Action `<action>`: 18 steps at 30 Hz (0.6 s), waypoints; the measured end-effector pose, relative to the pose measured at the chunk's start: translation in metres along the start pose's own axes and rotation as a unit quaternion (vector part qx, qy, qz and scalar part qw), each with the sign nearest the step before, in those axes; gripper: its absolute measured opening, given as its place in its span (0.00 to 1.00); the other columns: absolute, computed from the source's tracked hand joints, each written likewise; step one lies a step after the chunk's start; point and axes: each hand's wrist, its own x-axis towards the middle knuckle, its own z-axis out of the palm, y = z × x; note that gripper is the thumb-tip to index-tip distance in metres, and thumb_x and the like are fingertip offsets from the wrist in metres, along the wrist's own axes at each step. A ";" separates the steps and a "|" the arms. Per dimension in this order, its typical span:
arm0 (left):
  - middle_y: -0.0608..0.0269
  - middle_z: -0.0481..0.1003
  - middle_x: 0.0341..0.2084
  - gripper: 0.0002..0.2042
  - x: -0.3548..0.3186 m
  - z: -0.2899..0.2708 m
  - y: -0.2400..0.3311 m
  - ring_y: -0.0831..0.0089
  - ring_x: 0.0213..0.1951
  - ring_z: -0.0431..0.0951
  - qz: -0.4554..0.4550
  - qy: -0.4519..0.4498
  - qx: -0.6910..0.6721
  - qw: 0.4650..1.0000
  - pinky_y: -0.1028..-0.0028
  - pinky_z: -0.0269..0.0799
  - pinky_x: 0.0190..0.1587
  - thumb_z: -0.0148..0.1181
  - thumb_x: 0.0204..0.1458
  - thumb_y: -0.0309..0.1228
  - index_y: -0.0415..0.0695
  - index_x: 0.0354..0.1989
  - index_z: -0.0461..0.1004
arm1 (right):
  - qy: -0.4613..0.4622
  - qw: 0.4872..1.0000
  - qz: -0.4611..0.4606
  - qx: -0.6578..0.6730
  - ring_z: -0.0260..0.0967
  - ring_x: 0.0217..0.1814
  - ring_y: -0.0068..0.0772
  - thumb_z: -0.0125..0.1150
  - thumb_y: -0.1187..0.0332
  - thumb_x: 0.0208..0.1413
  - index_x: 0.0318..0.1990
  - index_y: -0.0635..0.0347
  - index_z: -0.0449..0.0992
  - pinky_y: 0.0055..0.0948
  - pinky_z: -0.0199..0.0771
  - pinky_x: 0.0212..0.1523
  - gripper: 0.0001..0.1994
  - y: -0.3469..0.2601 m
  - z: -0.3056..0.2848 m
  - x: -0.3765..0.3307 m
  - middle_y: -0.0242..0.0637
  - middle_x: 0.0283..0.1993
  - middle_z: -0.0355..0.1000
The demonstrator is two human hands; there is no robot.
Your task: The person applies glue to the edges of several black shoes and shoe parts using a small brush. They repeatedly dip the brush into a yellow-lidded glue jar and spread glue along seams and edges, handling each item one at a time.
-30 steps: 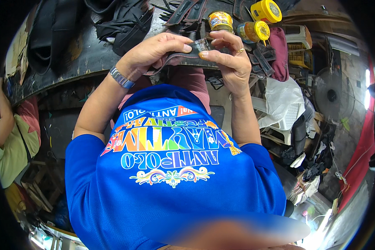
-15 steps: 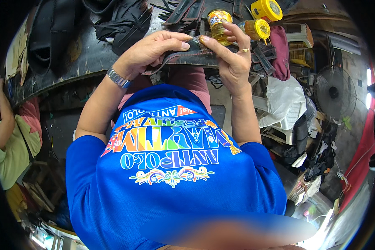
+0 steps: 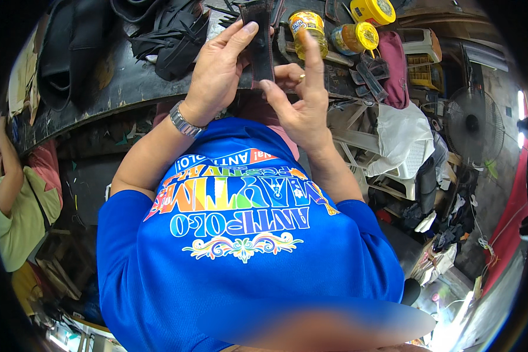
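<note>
A black leather strap (image 3: 262,50) with reddish stitching along its edges stands lengthwise over the table edge. My left hand (image 3: 217,70) is closed on its left side, thumb on the face and the other fingers partly hidden behind. At the strap's lower end is my right hand (image 3: 304,105), its thumb and curled fingers closed at the corner, its index finger raised and slightly blurred. Just beyond that finger stands a jar (image 3: 307,29) of yellowish contents. A second jar (image 3: 347,39) with a yellow top is to its right.
The dark worktable (image 3: 120,88) holds black leather pieces (image 3: 173,38) at left and dark straps (image 3: 369,79) at right. A yellow tub (image 3: 372,12) sits at the far right. Beyond are a maroon cloth (image 3: 395,70), white plastic chair (image 3: 402,141) and fan (image 3: 472,120). Another person (image 3: 23,205) is at left.
The strap has turned from lying crosswise to lengthwise. My left hand has moved up it; my right hand has shifted left and down to its lower end, index finger now raised.
</note>
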 end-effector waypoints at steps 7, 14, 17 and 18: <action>0.67 0.81 0.36 0.14 -0.013 -0.015 0.019 0.84 0.32 0.77 -0.106 -0.114 0.298 0.942 0.81 0.73 0.37 0.70 0.56 0.33 0.42 0.48 0.82 | -0.026 0.987 0.047 0.154 0.72 0.37 0.24 0.57 0.83 0.59 0.79 0.52 0.33 0.25 0.79 0.40 0.47 0.001 -0.015 0.000 0.40 0.39 0.73; 0.61 0.82 0.31 0.11 -0.022 -0.018 0.028 0.77 0.33 0.84 -0.123 -0.049 0.212 0.968 0.78 0.81 0.36 0.69 0.56 0.29 0.37 0.44 0.80 | 0.064 0.969 0.020 -0.239 0.74 0.31 0.31 0.63 0.69 0.61 0.62 0.60 0.73 0.31 0.74 0.34 0.21 0.023 -0.032 -0.010 0.38 0.34 0.75; 0.61 0.82 0.35 0.11 -0.019 -0.019 0.025 0.76 0.33 0.84 -0.126 -0.034 0.191 0.973 0.77 0.83 0.37 0.68 0.56 0.28 0.37 0.45 0.79 | 0.058 0.920 0.090 -0.378 0.76 0.33 0.52 0.64 0.63 0.59 0.65 0.58 0.68 0.47 0.75 0.32 0.27 0.031 -0.037 -0.011 0.46 0.36 0.77; 0.61 0.82 0.36 0.11 -0.017 -0.020 0.023 0.75 0.33 0.84 -0.128 -0.030 0.177 0.976 0.77 0.83 0.37 0.68 0.56 0.28 0.38 0.45 0.79 | 0.046 0.909 0.100 -0.401 0.77 0.33 0.53 0.64 0.63 0.59 0.67 0.57 0.66 0.48 0.75 0.33 0.28 0.034 -0.037 -0.011 0.47 0.37 0.77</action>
